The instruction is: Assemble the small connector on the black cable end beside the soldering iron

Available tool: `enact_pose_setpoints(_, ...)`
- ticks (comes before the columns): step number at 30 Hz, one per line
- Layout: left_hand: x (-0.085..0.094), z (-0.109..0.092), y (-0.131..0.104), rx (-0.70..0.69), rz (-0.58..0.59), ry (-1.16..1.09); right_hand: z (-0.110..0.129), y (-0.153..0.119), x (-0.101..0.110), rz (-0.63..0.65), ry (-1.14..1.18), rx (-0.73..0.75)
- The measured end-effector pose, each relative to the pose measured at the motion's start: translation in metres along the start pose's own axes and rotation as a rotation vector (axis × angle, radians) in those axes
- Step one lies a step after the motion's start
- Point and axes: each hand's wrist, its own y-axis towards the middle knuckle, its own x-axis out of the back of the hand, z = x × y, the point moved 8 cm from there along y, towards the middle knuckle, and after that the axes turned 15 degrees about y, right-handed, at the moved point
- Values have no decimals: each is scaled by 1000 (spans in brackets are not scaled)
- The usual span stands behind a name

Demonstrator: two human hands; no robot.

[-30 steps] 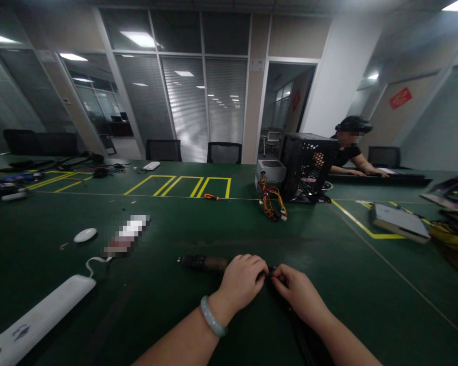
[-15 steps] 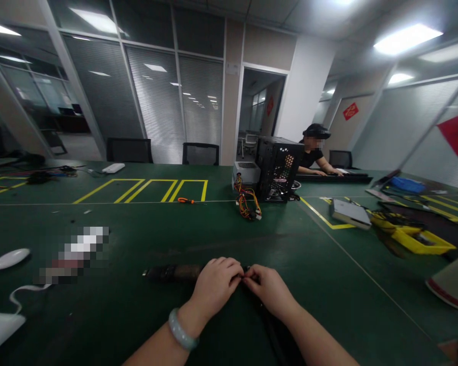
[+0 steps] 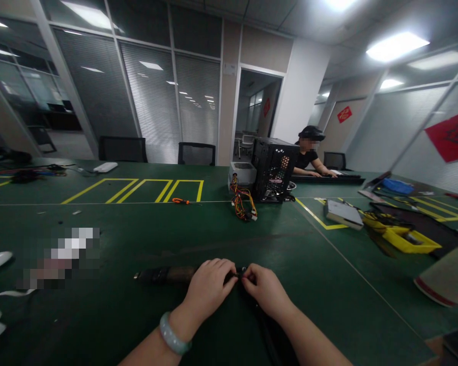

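Observation:
On the green table (image 3: 145,244), my left hand (image 3: 210,284) is curled at the right end of a dark bundled cable (image 3: 164,275), thumb and fingertips pinched together. Close by on the right, my right hand (image 3: 267,290) also pinches, its fingertips almost meeting those of the left. A small dark piece shows between the two hands; its shape is too small to make out. From below my right hand a black cable (image 3: 265,330) runs toward the table's near edge. A pale bracelet is on my left wrist.
Farther back stand a black computer case (image 3: 275,170) and a grey power supply (image 3: 241,175) with coloured wires. An orange screwdriver (image 3: 181,201) lies left of them. At right are a silver box (image 3: 343,214), a yellow tray (image 3: 412,241) and a pale cylinder (image 3: 448,274). A person works behind.
The view has shifted slightly, moving most objects a little left in the picture. My left fingertips have opened a small gap at the dark piece; both hands stay close together.

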Motion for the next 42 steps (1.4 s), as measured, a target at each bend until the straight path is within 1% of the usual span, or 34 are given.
enact_pose_setpoints(7, -2, -2, -1, -57, -9, 12, 0, 0, -3, 35, -12, 19)
enact_pose_setpoints(13, -2, 1, -1, -19, -27, 23, 2, -1, -4, 45, -19, 45)
enact_pose_setpoints(18, -3, -4, -1, -90, -17, 11, 1, -1, -3, 31, -25, 39)
enact_pose_setpoints(20, -4, -3, -1, -79, -14, 4, -1, 0, -3, 37, -26, 27)
enact_pose_setpoints(24, -3, 3, 0, -10, -10, -3, -2, 0, -3, 50, -20, 18)
enact_pose_setpoints(28, -2, -1, 0, -36, -5, 11, -1, 0, -4, 70, -18, 15)
enact_pose_setpoints(34, -2, -1, -1, -32, -4, 15, 5, -1, -3, 63, -19, 40)
enact_pose_setpoints(39, -1, -4, -1, -84, -6, 22, 3, 0, -3, 67, -11, 26)
enact_pose_setpoints(42, 0, -4, -1, -82, -11, 7, 1, 0, -3, 56, -1, 23)
